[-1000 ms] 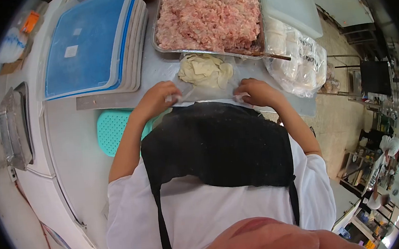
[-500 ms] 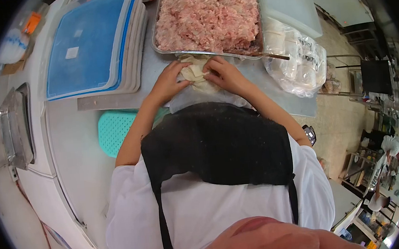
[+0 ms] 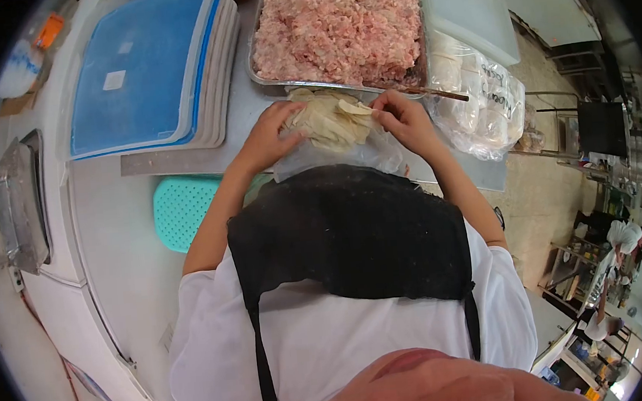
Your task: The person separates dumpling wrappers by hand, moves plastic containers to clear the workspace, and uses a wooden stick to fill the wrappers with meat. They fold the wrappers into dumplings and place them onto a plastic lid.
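Note:
Thin, pale-yellow dough wrappers lie in a loose, crumpled pile on clear plastic near the table's front edge. On the pile's left side, my left hand steadies it, with fingers over the top and thumb below. My right hand pinches the lifted right edge of a wrapper between thumb and fingers. Directly behind the pile stands a metal tray heaped with pinkish ground meat. A thin brown stick pokes out at the tray's front right corner.
Stacked containers with blue lids stand at left, above a turquoise perforated basket. Plastic-wrapped packages and a translucent lid sit to the right. Another person is far off at right, among shelves.
My right hand has moved right, drawing a wrapper's edge outward from the pile. The wrappers look more spread out. My left hand stays nearly in place.

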`<action>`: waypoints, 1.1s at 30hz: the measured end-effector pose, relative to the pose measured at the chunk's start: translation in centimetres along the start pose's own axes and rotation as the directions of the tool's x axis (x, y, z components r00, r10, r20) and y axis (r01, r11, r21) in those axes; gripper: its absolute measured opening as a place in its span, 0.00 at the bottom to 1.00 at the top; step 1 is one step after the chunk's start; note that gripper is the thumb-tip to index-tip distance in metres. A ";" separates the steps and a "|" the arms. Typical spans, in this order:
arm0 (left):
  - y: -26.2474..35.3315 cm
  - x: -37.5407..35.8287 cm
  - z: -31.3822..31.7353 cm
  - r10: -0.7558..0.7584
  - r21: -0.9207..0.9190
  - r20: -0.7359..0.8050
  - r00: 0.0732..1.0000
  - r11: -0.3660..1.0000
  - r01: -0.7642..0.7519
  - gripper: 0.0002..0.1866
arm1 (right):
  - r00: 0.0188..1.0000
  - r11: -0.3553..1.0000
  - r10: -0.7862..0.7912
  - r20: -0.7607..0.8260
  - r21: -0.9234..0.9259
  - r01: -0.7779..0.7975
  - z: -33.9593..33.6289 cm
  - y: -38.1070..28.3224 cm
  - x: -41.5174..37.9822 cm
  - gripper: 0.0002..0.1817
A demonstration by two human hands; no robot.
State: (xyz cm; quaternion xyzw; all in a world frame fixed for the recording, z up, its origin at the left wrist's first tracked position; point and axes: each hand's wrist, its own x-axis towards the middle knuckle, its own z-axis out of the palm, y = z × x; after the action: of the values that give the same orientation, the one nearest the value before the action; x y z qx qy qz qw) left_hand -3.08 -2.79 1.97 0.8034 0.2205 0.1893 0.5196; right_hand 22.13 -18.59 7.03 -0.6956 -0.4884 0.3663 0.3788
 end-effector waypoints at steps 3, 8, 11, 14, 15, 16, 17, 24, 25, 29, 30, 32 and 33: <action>-0.6 1.0 -0.1 -0.168 -0.060 -0.056 0.984 0.985 0.164 0.24 | 1.000 0.999 0.004 -0.011 0.035 -0.004 -0.2 -1.3 -0.1 0.06; -2.6 2.2 0.7 -0.014 0.398 -0.134 0.991 0.915 0.067 0.25 | 0.997 0.951 -0.081 0.001 0.299 0.077 1.0 -4.5 0.1 0.05; -1.7 2.6 0.0 -0.176 0.454 -0.125 0.976 0.865 0.214 0.24 | 0.993 0.923 -0.114 0.029 0.374 0.095 1.9 -3.7 0.8 0.06; -2.8 2.6 -0.3 -0.125 0.519 -0.130 0.984 0.837 0.175 0.23 | 0.958 0.877 -0.275 0.085 -0.385 0.286 2.4 1.2 1.3 0.08; -3.2 2.5 -0.2 -0.072 0.541 -0.143 0.987 0.830 0.139 0.23 | 0.962 0.871 -0.257 0.090 -0.409 0.270 2.3 2.3 1.0 0.08; -3.2 2.5 -0.2 -0.020 0.562 -0.158 0.987 0.821 0.107 0.22 | 0.966 0.864 -0.238 0.096 -0.434 0.256 2.3 3.1 0.8 0.09; -3.3 2.3 -0.3 -0.076 0.491 -0.190 0.979 0.856 0.162 0.21 | 0.970 0.856 -0.219 0.105 -0.456 0.243 2.2 3.8 0.6 0.10; 2.1 0.4 -2.1 -0.138 0.339 -0.286 0.948 0.911 0.235 0.13 | 0.979 0.895 -0.205 -0.009 -0.407 0.184 3.2 -0.9 -0.4 0.18; 3.3 0.3 -2.5 -0.156 0.312 -0.282 0.947 0.918 0.244 0.12 | 0.984 0.904 -0.176 0.017 -0.393 0.169 3.8 0.1 0.0 0.19; 8.0 0.6 -3.1 -0.085 0.225 -0.245 0.966 0.964 0.142 0.12 | 0.990 0.934 -0.140 0.025 -0.329 0.141 4.1 3.4 1.3 0.18; 8.8 0.7 -3.0 -0.052 0.177 -0.238 0.970 0.980 0.096 0.12 | 0.993 0.932 -0.099 0.057 -0.345 0.113 3.6 3.1 1.3 0.18; 9.3 1.3 -2.4 -0.058 0.075 -0.192 0.980 0.994 0.074 0.12 | 0.993 0.923 -0.014 0.116 -0.380 0.058 2.3 2.1 1.3 0.17; 9.1 1.8 -2.0 -0.098 0.021 -0.150 0.984 0.995 0.102 0.13 | 0.994 0.932 0.025 0.105 -0.362 0.015 1.9 1.8 1.1 0.18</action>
State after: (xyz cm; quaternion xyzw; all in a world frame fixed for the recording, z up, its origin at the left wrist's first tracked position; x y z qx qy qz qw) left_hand -1.23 -3.64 11.23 0.7825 0.3013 0.2191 0.4990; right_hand 21.45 -17.59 4.46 -0.7339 -0.5654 0.3079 0.2165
